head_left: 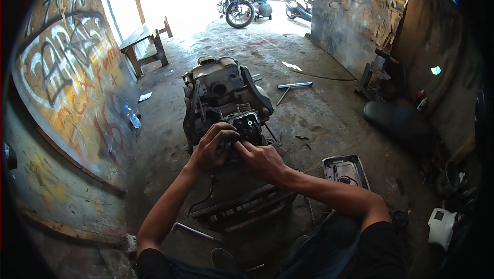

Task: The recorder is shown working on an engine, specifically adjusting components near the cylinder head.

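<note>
A dark, greasy engine (218, 81) stands on the floor in front of me, with an opened section (248, 127) on its near side. Both of my hands are close together at that near side. My left hand (212, 146) has its fingers bent over the near edge, and any object inside them is hidden. Just beside it, my right hand (259, 159) is curled with thumb and forefinger pinched against the engine's edge. Whatever lies between those fingertips is too small and dark to make out.
A metal tray (346, 171) holds dark parts at the right. A slotted metal frame (244, 207) and an angled wrench (198, 231) lie near my feet. Beyond are a T-handle tool (295, 85), a motorcycle seat (399, 122), a plastic bottle (132, 118), a bench (145, 47) and a motorcycle (239, 9).
</note>
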The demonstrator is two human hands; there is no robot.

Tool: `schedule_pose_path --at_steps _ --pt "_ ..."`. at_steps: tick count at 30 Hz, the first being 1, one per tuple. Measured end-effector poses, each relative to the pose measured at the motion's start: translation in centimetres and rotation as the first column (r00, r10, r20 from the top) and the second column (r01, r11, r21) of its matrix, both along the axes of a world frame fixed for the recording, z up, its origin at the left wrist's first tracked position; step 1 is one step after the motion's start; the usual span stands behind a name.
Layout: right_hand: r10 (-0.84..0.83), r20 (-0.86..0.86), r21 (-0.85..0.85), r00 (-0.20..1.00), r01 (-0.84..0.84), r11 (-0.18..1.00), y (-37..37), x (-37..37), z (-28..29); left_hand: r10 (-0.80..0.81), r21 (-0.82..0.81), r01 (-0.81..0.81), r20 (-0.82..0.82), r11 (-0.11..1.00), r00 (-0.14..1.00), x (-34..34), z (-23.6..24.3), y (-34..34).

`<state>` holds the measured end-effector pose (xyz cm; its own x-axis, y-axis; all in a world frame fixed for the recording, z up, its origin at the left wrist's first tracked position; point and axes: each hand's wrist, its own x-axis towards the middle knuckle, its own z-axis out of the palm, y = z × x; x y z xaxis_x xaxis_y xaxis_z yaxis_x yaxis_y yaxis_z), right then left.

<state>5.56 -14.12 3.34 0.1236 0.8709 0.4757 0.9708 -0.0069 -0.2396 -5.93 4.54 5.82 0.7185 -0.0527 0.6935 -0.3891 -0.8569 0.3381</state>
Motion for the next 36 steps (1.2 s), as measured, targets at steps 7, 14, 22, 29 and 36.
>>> schedule_pose_path --at_steps 7,14,22,29,36 --pt "0.014 0.056 -0.010 0.998 -0.013 1.000 0.4 0.0 -0.7 0.001 -0.013 -0.001 0.003 1.000 1.000 0.0 -0.1 0.0" --pt "0.050 0.102 0.127 0.994 -0.063 0.990 0.5 0.0 -0.8 -0.013 -0.006 0.013 -0.001 1.000 1.000 0.1 -0.4 0.4" --pt "-0.122 -0.159 0.179 0.980 0.150 0.972 -4.3 4.4 1.5 0.038 0.333 0.002 -0.113 0.943 0.993 -0.5 1.0 0.4" --pt "-0.701 -0.265 -0.133 0.661 0.695 0.706 -18.6 12.2 -12.1 0.096 0.553 0.015 -0.171 0.833 0.981 0.1 3.2 0.9" --pt "-0.824 0.061 -0.500 0.563 0.732 0.463 -28.6 11.2 -27.9 0.031 0.793 0.155 -0.214 0.589 0.976 1.2 6.1 0.9"
